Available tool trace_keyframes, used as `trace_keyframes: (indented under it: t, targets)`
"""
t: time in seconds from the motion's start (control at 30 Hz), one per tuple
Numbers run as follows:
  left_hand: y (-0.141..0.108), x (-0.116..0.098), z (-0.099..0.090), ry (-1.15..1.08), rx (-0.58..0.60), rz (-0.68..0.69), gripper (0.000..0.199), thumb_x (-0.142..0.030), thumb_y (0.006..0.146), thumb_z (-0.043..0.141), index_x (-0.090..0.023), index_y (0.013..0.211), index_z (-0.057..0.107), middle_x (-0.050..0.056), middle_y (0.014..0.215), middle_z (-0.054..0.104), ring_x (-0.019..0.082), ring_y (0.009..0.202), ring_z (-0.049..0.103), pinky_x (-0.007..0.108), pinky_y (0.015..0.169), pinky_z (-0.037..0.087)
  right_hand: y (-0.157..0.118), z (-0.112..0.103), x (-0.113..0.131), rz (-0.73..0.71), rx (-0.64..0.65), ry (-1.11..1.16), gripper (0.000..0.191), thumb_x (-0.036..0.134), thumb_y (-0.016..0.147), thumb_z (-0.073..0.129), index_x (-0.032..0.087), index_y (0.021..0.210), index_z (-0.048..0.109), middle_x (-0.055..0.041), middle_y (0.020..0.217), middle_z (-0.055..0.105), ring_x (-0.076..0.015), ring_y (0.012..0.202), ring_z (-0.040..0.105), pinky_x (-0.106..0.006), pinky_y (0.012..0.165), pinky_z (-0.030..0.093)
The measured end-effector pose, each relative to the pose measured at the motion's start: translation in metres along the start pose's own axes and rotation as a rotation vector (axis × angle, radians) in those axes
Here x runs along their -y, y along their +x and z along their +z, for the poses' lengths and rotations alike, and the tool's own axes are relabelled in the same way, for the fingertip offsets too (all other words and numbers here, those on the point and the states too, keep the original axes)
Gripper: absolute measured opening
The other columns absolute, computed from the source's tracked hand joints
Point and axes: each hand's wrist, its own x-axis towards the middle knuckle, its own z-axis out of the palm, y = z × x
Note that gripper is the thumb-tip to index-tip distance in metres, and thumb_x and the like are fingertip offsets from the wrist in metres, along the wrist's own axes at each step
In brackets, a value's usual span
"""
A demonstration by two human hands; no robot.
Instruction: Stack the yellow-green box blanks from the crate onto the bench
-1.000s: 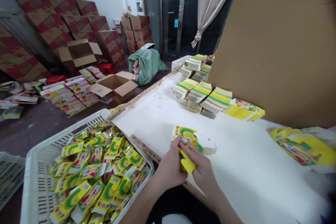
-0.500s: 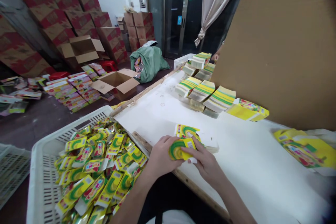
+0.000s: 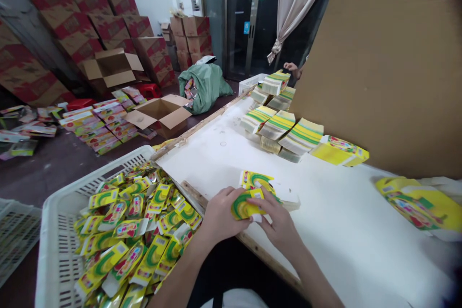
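Note:
Over the near edge of the white table [image 3: 335,202], my left hand [image 3: 222,214] is wrapped round a small yellow and green box [image 3: 245,204]. My right hand [image 3: 276,216] pinches the same box at its right end, by a white flap. Just behind my hands a flat stack of yellow cartons [image 3: 254,179] lies on the table. Left of the table, a white basket [image 3: 54,216] holds a heap of similar small yellow boxes [image 3: 149,255].
Carton stacks [image 3: 303,134] and a yellow box [image 3: 339,150] line the table beside a tall cardboard sheet [image 3: 382,67]. Printed yellow packaging [image 3: 420,202] lies at right. Another person's hand [image 3: 293,67] shows behind the stacks. An open carton [image 3: 160,114] stands on the floor.
My right hand has shifted slightly left and its fingers have changed position at the box's end. The other person's hand has risen above the far stacks.

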Motion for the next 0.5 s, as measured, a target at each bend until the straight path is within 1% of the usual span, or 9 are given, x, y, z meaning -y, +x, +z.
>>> trace_keyframes:
  t: [0.1, 0.13, 0.17, 0.23, 0.27, 0.3, 0.37, 0.43, 0.5]
  targets:
    - [-0.003, 0.009, -0.007, 0.053, -0.010, -0.033, 0.053, -0.025, 0.058, 0.065, -0.023, 0.108, 0.050, 0.004, 0.094, 0.058, 0.022, 0.088, 0.055, 0.031, 0.076, 0.044, 0.003, 0.011, 0.003, 0.030, -0.077, 0.045, 0.059, 0.016, 0.076, 0.051, 0.024, 0.131, 0.033, -0.0080, 0.134, 0.041, -0.0250, 0.125, 0.035, -0.044, 0.100, 0.034]
    - [-0.006, 0.018, -0.014, 0.098, 0.003, -0.060, 0.051, -0.028, 0.060, 0.064, -0.024, 0.109, 0.050, 0.004, 0.095, 0.058, 0.021, 0.088, 0.056, 0.031, 0.076, 0.044, 0.004, 0.010, 0.002, 0.048, -0.097, 0.064, 0.063, 0.017, 0.075, 0.053, 0.023, 0.133, 0.028, -0.0089, 0.133, 0.041, -0.0246, 0.122, 0.039, -0.043, 0.098, 0.035]
    - [-0.011, 0.030, -0.024, 0.148, 0.027, -0.090, 0.050, -0.032, 0.061, 0.064, -0.025, 0.109, 0.050, 0.004, 0.096, 0.059, 0.022, 0.087, 0.057, 0.031, 0.076, 0.045, 0.006, 0.008, -0.002, 0.075, -0.121, 0.068, 0.064, 0.017, 0.074, 0.054, 0.023, 0.133, 0.028, -0.0095, 0.131, 0.043, -0.0241, 0.118, 0.044, -0.042, 0.097, 0.038]
    - [-0.022, 0.059, -0.048, 0.352, 0.042, -0.194, 0.049, -0.043, 0.064, 0.062, -0.023, 0.108, 0.053, 0.007, 0.096, 0.061, 0.025, 0.088, 0.057, 0.035, 0.077, 0.044, 0.007, -0.002, -0.014, 0.157, -0.190, 0.013, 0.055, 0.015, 0.073, 0.053, 0.022, 0.126, 0.038, -0.0088, 0.121, 0.052, -0.0232, 0.108, 0.051, -0.041, 0.092, 0.041]
    - [-0.029, 0.075, -0.061, 0.404, 0.049, -0.229, 0.051, -0.044, 0.060, 0.064, -0.020, 0.104, 0.056, 0.009, 0.092, 0.063, 0.029, 0.087, 0.057, 0.041, 0.077, 0.044, 0.007, -0.008, -0.021, 0.204, -0.217, -0.049, 0.048, 0.013, 0.073, 0.051, 0.022, 0.120, 0.045, -0.0078, 0.114, 0.056, -0.0234, 0.105, 0.052, -0.042, 0.090, 0.042]
    - [-0.035, 0.090, -0.073, 0.461, 0.030, -0.276, 0.054, -0.044, 0.057, 0.067, -0.016, 0.103, 0.058, 0.014, 0.090, 0.063, 0.036, 0.090, 0.055, 0.048, 0.077, 0.042, 0.007, -0.013, -0.030, 0.247, -0.233, -0.114, 0.044, 0.012, 0.072, 0.049, 0.022, 0.115, 0.049, -0.0075, 0.110, 0.058, -0.0241, 0.102, 0.052, -0.043, 0.088, 0.042]
    - [-0.044, 0.111, -0.087, 0.618, -0.041, -0.378, 0.061, -0.049, 0.058, 0.064, -0.013, 0.106, 0.056, 0.018, 0.097, 0.061, 0.041, 0.097, 0.052, 0.052, 0.077, 0.040, 0.006, -0.018, -0.044, 0.288, -0.209, -0.194, 0.042, 0.009, 0.071, 0.047, 0.021, 0.110, 0.052, -0.0074, 0.104, 0.060, -0.0253, 0.098, 0.053, -0.045, 0.085, 0.043]
    - [-0.046, 0.116, -0.087, 0.577, -0.101, -0.386, 0.059, -0.050, 0.064, 0.059, -0.014, 0.110, 0.054, 0.016, 0.102, 0.061, 0.039, 0.100, 0.052, 0.049, 0.080, 0.041, 0.006, -0.018, -0.054, 0.284, -0.176, -0.213, 0.042, 0.006, 0.070, 0.044, 0.021, 0.108, 0.054, -0.0069, 0.101, 0.061, -0.0248, 0.095, 0.053, -0.044, 0.083, 0.043]
    - [-0.040, 0.107, -0.074, 0.344, -0.106, -0.343, 0.052, -0.046, 0.068, 0.057, -0.018, 0.111, 0.053, 0.012, 0.102, 0.062, 0.034, 0.099, 0.055, 0.044, 0.083, 0.042, 0.007, -0.015, -0.058, 0.273, -0.167, -0.204, 0.042, 0.003, 0.069, 0.040, 0.021, 0.104, 0.055, -0.0063, 0.098, 0.060, -0.0233, 0.093, 0.054, -0.043, 0.083, 0.043]
